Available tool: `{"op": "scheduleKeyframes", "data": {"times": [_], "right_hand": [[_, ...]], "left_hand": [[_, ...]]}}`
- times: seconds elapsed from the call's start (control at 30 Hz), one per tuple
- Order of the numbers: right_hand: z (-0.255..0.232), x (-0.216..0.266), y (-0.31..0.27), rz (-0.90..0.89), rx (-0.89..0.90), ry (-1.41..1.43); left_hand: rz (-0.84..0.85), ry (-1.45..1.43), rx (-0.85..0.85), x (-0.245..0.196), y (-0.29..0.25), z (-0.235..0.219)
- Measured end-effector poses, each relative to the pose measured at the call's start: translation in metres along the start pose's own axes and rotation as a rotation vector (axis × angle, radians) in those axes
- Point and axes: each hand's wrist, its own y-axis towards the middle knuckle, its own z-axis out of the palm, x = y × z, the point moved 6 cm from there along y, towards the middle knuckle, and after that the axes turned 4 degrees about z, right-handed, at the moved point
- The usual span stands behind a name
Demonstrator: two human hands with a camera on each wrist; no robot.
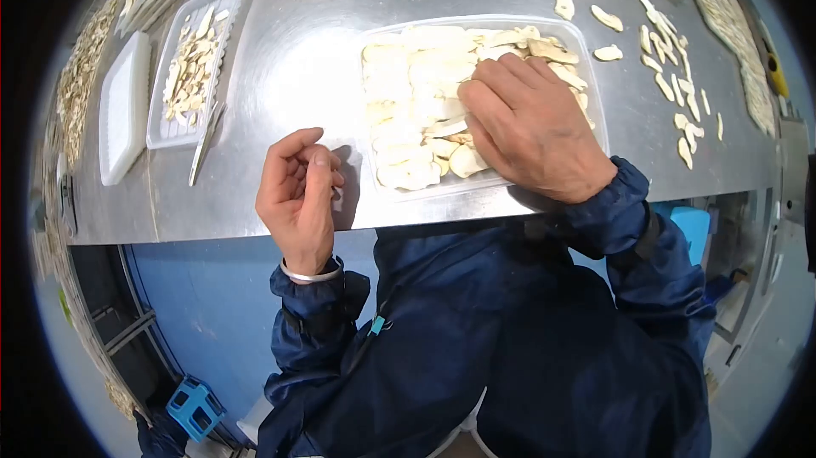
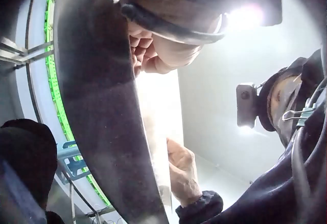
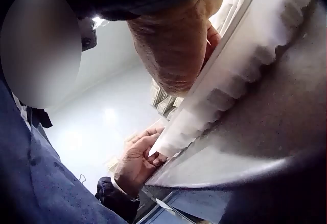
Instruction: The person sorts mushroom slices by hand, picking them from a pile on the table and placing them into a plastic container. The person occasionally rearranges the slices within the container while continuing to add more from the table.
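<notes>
A clear plastic tray (image 1: 597,118) in front of me holds rows of pale slices (image 1: 429,76) that look like cut mushroom, some with brown edges. Over its right half my right hand (image 1: 531,122) bends its fingers down among the slices. The back of the hand hides the fingertips, so I cannot tell if they pinch a slice. My left hand (image 1: 302,195) hovers by the table's front edge, left of the tray, fingers loosely curled and holding nothing. In the right wrist view the tray's ribbed side wall (image 3: 230,88) runs below the right hand.
Loose slices (image 1: 667,50) lie scattered right of the tray. To the left stand a ribbed tray (image 1: 157,122) with smaller pieces, metal tweezers (image 1: 204,148) against its edge, and a white plastic tray (image 1: 123,110). More pieces line the far left and the back right corner (image 1: 739,50).
</notes>
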Motion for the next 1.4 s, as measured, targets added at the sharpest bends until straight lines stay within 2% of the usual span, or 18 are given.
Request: {"op": "scheduleKeyframes", "data": {"times": [0.1, 0.2, 0.23, 0.3, 0.4, 0.43, 0.5, 0.53, 0.63, 0.8, 0.83, 1.07, 1.17, 1.27, 1.37, 1.4], "right_hand": [[-0.005, -0.002, 0.0, 0.044, 0.026, 0.01], [-0.034, -0.021, -0.007, 0.091, -0.066, 0.027], [-0.051, -0.034, -0.014, 0.115, -0.161, -0.003], [-0.087, -0.077, -0.034, 0.201, -0.254, -0.122], [-0.136, -0.164, -0.081, 0.511, -0.26, -0.28], [-0.147, -0.194, -0.098, 0.625, -0.141, -0.385], [-0.155, -0.24, -0.12, 0.727, 0.015, -0.463], [-0.153, -0.258, -0.127, 0.777, 0.094, -0.496], [-0.134, -0.294, -0.119, 0.795, 0.161, -0.417], [-0.086, -0.338, -0.089, 0.716, 0.148, -0.292], [-0.079, -0.339, -0.08, 0.685, 0.144, -0.284], [-0.055, -0.344, -0.06, 0.873, 0.277, -0.472], [-0.06, -0.334, -0.051, 1.005, 0.276, 0.016], [-0.07, -0.318, -0.046, 0.824, 0.325, -0.286], [-0.054, -0.283, -0.041, 0.314, 0.254, -0.157], [-0.048, -0.279, -0.041, 0.279, 0.277, -0.196]], "left_hand": [[-0.055, -0.039, -0.026, -0.002, -0.002, 0.002], [0.045, -0.037, 0.021, 0.008, -0.002, -0.001], [0.027, -0.009, 0.012, 0.009, -0.002, -0.001], [0.0, 0.037, -0.01, 0.008, -0.002, -0.003], [0.033, 0.075, 0.017, 0.007, -0.001, -0.003], [0.021, 0.073, 0.01, 0.008, -0.002, -0.004], [-0.001, 0.073, -0.006, 0.01, -0.001, -0.004], [-0.01, 0.081, -0.01, 0.01, -0.001, -0.004], [-0.013, 0.114, -0.025, 0.01, 0.0, -0.005], [-0.042, 0.118, -0.05, 0.007, -0.002, -0.005], [-0.043, 0.125, -0.049, 0.008, -0.001, -0.005], [-0.017, 0.165, -0.052, 0.007, -0.003, -0.003], [-0.032, 0.175, -0.059, 0.008, -0.004, -0.004], [-0.032, 0.17, -0.049, 0.006, -0.003, -0.003], [-0.035, 0.154, -0.059, 0.006, -0.003, -0.001], [-0.034, 0.149, -0.061, 0.006, -0.003, -0.001]]}}
